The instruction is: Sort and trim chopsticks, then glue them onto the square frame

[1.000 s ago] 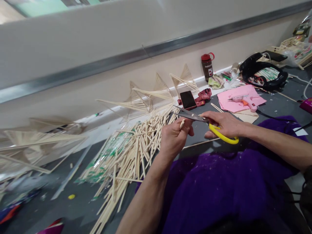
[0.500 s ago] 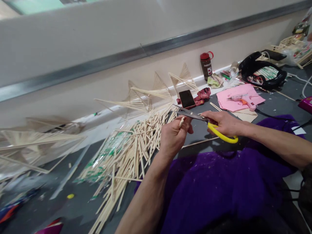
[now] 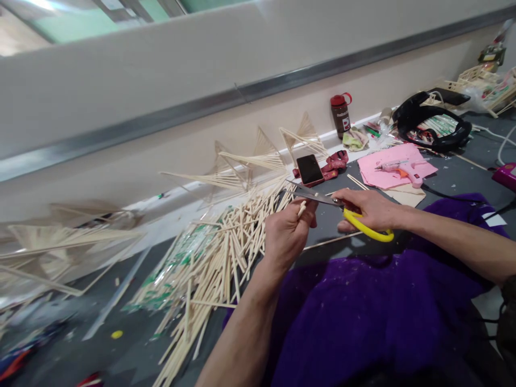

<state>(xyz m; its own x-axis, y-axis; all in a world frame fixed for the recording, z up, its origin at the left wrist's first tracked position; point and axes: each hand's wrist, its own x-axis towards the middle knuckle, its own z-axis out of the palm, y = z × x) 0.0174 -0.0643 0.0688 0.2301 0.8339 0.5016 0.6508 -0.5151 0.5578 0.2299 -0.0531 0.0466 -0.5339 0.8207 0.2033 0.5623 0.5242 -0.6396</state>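
Note:
My right hand [image 3: 365,208] is closed on the yellow-handled scissors [image 3: 368,228], whose blades point left above my other hand. My left hand [image 3: 287,230] is closed around a thin wooden stick [image 3: 301,208], one pale end of which pokes out by the thumb. The scissor blades lie right at the fingers of this hand; whether they touch the stick I cannot tell. Left of my hands spreads a large loose pile of wooden sticks [image 3: 226,252]. A purple cloth [image 3: 363,312] lies beneath my forearms.
Stick structures [image 3: 250,166] stand along the wall. A phone [image 3: 309,169] with a red strap, a brown bottle [image 3: 341,115] and a pink glue gun [image 3: 401,171] on pink sheets [image 3: 368,166] lie beyond my hands. A clear ruler [image 3: 116,295] lies left, a black ring-shaped device [image 3: 433,126] right.
My camera view has tilted slightly, so the scene sits a little lower. The scissor blades appear a little nearer together; both hands keep their grip with hardly any movement.

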